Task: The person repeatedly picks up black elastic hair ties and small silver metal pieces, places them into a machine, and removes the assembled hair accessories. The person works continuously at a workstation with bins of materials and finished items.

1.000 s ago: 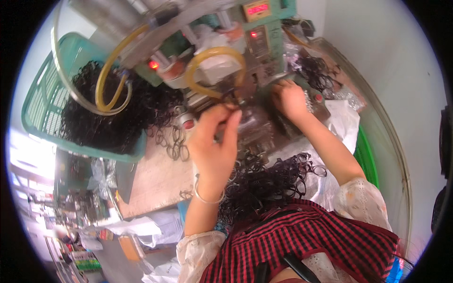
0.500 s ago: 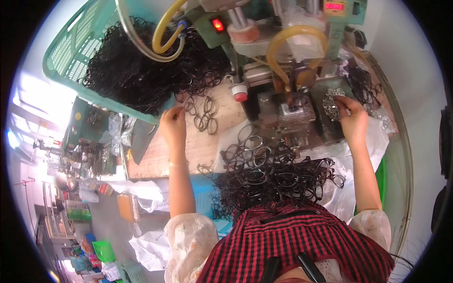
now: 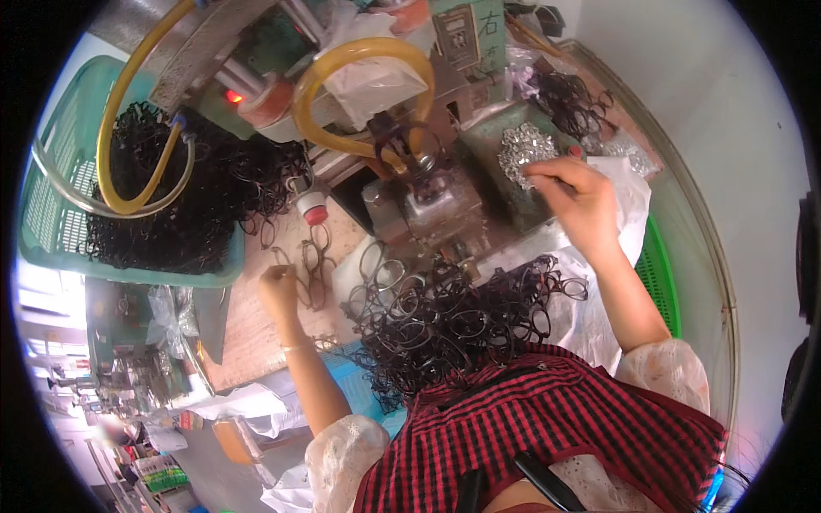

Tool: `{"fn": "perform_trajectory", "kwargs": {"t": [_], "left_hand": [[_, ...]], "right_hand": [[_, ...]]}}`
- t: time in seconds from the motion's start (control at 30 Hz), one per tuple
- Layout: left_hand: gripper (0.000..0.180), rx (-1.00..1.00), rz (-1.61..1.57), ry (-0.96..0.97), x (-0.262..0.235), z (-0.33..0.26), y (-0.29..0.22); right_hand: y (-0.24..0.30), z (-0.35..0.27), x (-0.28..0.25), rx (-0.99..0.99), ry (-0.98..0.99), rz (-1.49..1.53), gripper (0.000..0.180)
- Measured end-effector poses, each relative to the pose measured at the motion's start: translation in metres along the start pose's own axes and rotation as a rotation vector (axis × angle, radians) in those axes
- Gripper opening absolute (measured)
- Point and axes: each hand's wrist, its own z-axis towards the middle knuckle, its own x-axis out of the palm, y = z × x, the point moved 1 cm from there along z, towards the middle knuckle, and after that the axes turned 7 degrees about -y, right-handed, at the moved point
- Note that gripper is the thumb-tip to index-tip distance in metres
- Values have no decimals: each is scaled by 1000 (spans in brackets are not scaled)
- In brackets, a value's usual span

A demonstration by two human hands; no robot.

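Head cam, R hand [image 3: 586, 205] fingertips together at silver bits [image 3: 523, 144], L hand [image 3: 280, 299] grip unclear, dark chars [image 3: 489, 24] on green panel [image 3: 493, 63]

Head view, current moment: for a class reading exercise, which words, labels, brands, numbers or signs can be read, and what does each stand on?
Green machine panel: one large dark character is clear, with smaller marks below; I don't copy out writing.
Dark rectangular plate beside it: its marks are too blurred to read.
Green-and-white pack, lower left background: any print is too small to read.
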Motion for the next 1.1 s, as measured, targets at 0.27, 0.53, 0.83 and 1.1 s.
{"fn": "perform_trajectory", "kwargs": {"t": [0.27,0.53,0.83,1.1], "left_hand": [[8,64,-808,-107,-35,-37,-99],[11,462,-1076,-305,-97,-50,-232],[14,401,-1191,-19,-113,-77,-257],[17,411,-1064,153,-70,-74,-286]], "right_hand": [[39,16,85,56,-3,566,34],[60,14,81,217,138,733,40],[42,18,39,-201,114,159,36],[-69,28,34,-395,-150,-511,17]]}}
